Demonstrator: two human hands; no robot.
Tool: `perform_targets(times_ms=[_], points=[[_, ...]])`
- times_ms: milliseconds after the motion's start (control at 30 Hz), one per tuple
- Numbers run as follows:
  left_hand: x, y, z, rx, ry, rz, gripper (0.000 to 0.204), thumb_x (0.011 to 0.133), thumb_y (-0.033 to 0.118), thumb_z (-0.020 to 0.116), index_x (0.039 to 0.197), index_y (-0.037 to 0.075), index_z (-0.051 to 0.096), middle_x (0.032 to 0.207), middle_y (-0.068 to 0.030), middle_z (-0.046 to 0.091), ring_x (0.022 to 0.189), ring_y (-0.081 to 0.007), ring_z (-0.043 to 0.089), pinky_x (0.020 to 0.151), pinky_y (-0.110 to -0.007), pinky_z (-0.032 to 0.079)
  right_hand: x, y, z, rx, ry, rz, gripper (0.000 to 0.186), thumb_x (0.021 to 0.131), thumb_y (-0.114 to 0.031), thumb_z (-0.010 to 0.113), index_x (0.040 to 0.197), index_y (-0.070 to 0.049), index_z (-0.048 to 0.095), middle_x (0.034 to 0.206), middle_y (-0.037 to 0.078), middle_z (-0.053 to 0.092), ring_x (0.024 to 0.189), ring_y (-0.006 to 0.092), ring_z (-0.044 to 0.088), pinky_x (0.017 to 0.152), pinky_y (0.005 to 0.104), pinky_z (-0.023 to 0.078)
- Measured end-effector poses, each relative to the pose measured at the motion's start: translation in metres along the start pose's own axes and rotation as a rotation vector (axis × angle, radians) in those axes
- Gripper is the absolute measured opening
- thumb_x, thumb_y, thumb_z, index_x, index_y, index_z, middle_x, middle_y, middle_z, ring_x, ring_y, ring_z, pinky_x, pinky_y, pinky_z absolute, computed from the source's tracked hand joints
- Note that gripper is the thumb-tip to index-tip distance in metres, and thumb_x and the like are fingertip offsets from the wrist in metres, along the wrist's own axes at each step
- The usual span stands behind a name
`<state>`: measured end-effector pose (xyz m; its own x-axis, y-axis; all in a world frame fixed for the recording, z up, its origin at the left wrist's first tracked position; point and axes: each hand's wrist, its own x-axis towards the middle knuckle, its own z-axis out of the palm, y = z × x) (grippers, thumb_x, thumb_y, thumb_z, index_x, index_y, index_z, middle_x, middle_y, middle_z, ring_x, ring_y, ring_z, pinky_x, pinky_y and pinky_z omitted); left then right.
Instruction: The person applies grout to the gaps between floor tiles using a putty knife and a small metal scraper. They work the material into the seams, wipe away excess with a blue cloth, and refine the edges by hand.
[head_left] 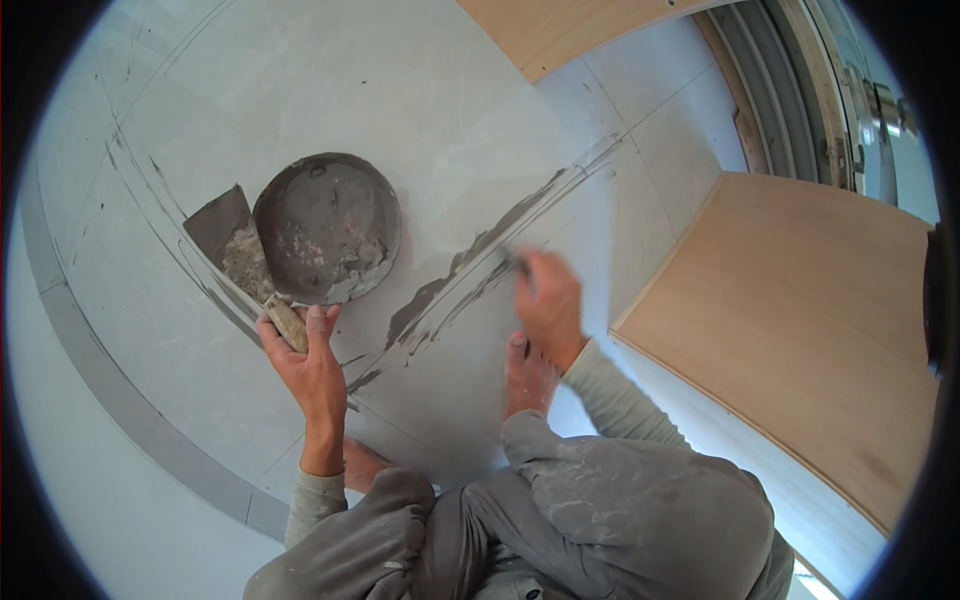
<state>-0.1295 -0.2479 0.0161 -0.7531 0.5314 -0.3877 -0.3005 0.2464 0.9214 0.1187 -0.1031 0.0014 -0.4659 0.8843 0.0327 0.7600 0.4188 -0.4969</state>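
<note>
One grout line [481, 243] spread, edges look unwiped; left grip [308, 365] clamped on trowel [225, 232], right grip [548, 305] blurred, can't tell.

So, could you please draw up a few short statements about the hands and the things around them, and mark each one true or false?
1. The left hand holds the trowel by its handle. True.
2. The round pan stands to the right of both hands. False: it stands ahead of the left hand, beside the trowel.
3. Grey smears mark the tiled floor. True.
4. The right hand lies on a wooden board. False: it is over the floor, close to the smears.
</note>
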Motion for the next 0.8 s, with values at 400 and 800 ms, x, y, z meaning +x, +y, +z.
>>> perform_targets(times_ms=[400, 800], points=[[0.018, -0.049, -0.022, -0.176, -0.058, 0.193, 0.031, 0.103, 0.006, 0.058, 0.128, -0.002, 0.042, 0.105, -0.0067, 0.05, 0.096, -0.0148, 0.06, 0.102, -0.041, 0.058, 0.067, 0.08, -0.001, -0.015, 0.345, 0.017, 0.021, 0.094, -0.009, 0.063, 0.113, -0.003, 0.069, 0.098, 0.019, 0.072, 0.085, 0.0372, 0.068, 0.076, 0.0425, 0.054], [-0.039, -0.061, -0.089, 0.032, 0.291, 0.216, 0.034, 0.101, 0.012, 0.064, 0.126, -0.003, 0.046, 0.095, -0.0039, 0.055, 0.09, -0.012, 0.057, 0.083, -0.027, 0.047, -0.099, -0.059, 0.1, 0.24, -0.225, -0.368, 0.032, 0.085, -0.003, 0.065, 0.116, -0.007, 0.068, 0.092, 0.017, 0.069, 0.087, 0.0378, 0.067, 0.076, 0.0466, 0.054]])
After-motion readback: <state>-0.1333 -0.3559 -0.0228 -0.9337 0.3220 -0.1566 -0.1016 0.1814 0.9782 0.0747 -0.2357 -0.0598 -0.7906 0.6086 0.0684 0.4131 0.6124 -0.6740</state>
